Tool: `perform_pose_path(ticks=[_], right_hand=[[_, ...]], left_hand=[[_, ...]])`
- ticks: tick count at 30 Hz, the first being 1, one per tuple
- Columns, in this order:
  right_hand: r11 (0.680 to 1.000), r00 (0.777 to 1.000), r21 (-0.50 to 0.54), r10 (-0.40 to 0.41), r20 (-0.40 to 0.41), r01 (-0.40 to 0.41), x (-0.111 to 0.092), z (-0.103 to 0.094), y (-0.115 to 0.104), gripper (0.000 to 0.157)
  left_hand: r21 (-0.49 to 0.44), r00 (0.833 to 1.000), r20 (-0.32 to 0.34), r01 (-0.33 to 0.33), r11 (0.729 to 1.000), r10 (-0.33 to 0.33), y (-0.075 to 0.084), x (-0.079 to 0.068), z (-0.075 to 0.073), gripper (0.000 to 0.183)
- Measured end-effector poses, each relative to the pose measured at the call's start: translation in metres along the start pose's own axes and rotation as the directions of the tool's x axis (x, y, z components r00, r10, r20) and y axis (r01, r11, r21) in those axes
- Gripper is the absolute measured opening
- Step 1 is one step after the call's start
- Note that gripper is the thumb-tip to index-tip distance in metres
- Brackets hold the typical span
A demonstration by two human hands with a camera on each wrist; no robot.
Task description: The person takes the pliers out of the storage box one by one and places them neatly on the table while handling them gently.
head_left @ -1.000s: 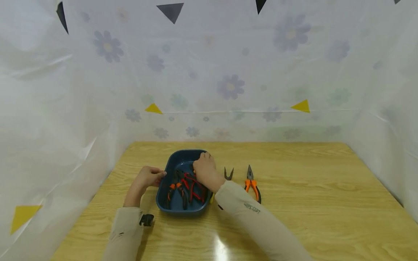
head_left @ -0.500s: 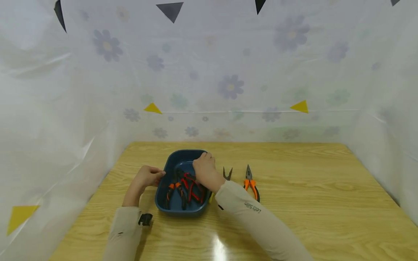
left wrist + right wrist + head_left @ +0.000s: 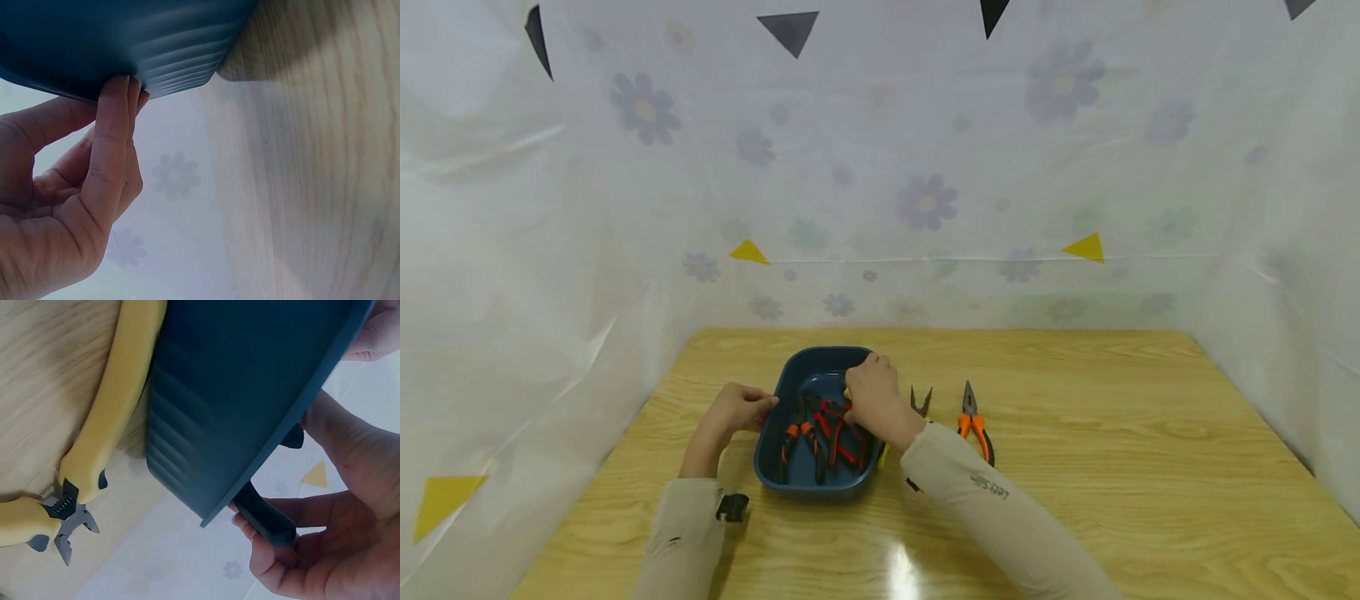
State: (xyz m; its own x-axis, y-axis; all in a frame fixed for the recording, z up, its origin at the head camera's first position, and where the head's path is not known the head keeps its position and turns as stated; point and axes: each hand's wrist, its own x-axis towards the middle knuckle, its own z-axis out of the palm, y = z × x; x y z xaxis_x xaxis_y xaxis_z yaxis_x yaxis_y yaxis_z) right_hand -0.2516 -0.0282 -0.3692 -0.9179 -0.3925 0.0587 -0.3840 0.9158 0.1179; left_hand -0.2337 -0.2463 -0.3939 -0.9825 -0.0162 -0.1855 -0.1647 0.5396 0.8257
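A deep blue plastic bin (image 3: 816, 493) stands on the table. My left hand (image 3: 741, 408) pinches its left rim, fingers against the outer wall in the left wrist view. Over the right side of the bin, my right hand (image 3: 877, 400) grips a tool with black handle ends (image 3: 269, 519), apparently pliers; its head is hidden. Orange-and-black pliers (image 3: 809, 429) lie inside, handles toward me. Beside them are red-handled pliers (image 3: 837, 429), partly overlapped; exactly how many is unclear.
Yellow-handled pliers (image 3: 112, 394) lie open on the table against the bin's right side, partly under my right arm. Farther right are orange-handled long-nose pliers (image 3: 974, 425). A patterned plastic sheet (image 3: 925, 167) closes off the back and sides of the wooden table (image 3: 1112, 467).
Both hands keep their places at the bin, and the tools lie as before. The head view shifts very slightly.
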Motion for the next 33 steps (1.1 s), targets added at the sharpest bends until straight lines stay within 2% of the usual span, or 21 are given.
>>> perform_pose_path(ticks=[8,17,20,27,33], right_hand=[[0.99,0.993,0.079,0.116,0.011,-0.116,-0.003,0.001,0.001,0.06],[0.957,0.985,0.238,0.173,-0.012,-0.165,-0.009,0.004,0.013,0.048],[0.941,0.979,0.28,0.204,-0.026,-0.188,-0.013,0.004,0.018,0.05],[0.925,0.969,0.323,0.237,-0.075,-0.201,-0.021,0.006,0.029,0.054],[0.885,0.964,0.435,0.238,-0.114,-0.167,-0.029,0.009,0.036,0.048]], left_hand=[[-0.01,1.0,-0.004,0.001,1.0,-0.001,0.0,0.0,0.0,0.031],[-0.006,1.0,0.003,0.015,1.0,-0.015,0.003,-0.001,0.0,0.033],[-0.013,1.0,0.0,0.016,1.0,-0.016,0.004,-0.001,0.001,0.033],[-0.008,1.0,0.006,0.011,1.0,-0.011,0.004,0.0,0.0,0.032],[0.0,1.0,-0.002,0.0,1.0,0.0,0.002,0.001,0.0,0.032]])
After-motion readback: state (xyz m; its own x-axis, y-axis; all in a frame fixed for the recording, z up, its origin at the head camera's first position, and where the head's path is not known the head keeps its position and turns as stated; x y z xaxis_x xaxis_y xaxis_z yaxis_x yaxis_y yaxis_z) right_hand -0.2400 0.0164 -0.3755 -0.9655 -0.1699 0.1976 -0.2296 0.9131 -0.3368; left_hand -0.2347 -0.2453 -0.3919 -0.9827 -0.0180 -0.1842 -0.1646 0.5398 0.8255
